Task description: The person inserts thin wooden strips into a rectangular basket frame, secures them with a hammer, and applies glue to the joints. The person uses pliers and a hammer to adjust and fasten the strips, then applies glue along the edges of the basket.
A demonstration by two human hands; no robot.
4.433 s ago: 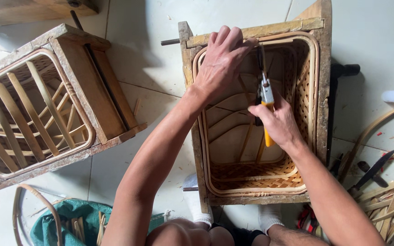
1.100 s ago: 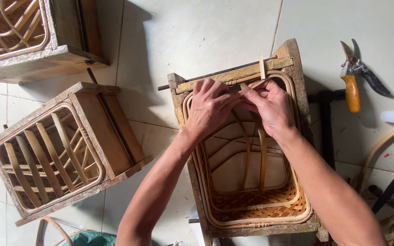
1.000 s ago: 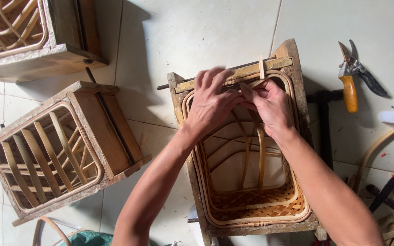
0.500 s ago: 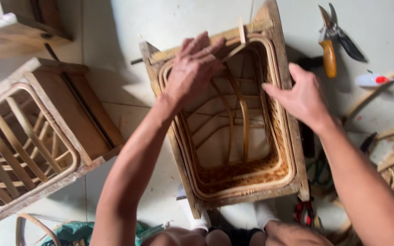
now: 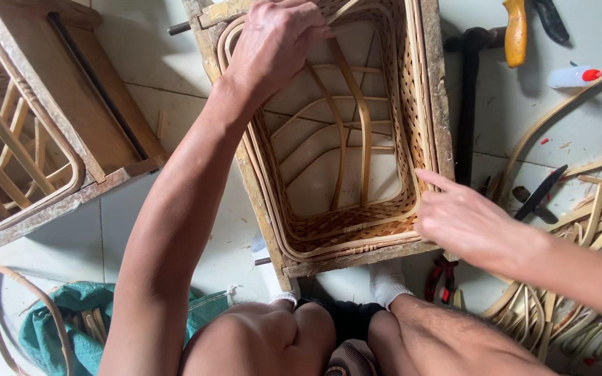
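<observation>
On the floor: pale tile floor [image 5: 175, 69] with grout lines, scattered with small shavings; I see it from above, looking down past my knees at 6 o'clock.
Basket frame: wooden frame with woven rattan basket [image 5: 346, 132] standing at centre, open side up, its wooden rim against my white socks [image 5: 388, 282].
Left hand: my left hand [image 5: 273, 42] at 12 o'clock, fingers curled over the top edge of the rattan lining, pinching a strip there.
Right hand: my right hand [image 5: 465, 223] at 3 o'clock, loosely open and holding nothing, forefinger stretched toward the inner right wall of the weave; I cannot tell whether the tip touches it.
Second frame: another wooden frame with bent rattan ribs [image 5: 29, 132] lying at 9 o'clock, well apart from the first.
Tools: dark hammer [image 5: 468, 104] just beside the frame's right side; yellow-handled pruners [image 5: 517, 31] at 1 o'clock; small white bottle with red cap [image 5: 573, 75] at 2 o'clock.
Loose stock: rattan strips [image 5: 580, 230] piled at 4 o'clock; green cloth [image 5: 57, 327] at 8 o'clock.
</observation>
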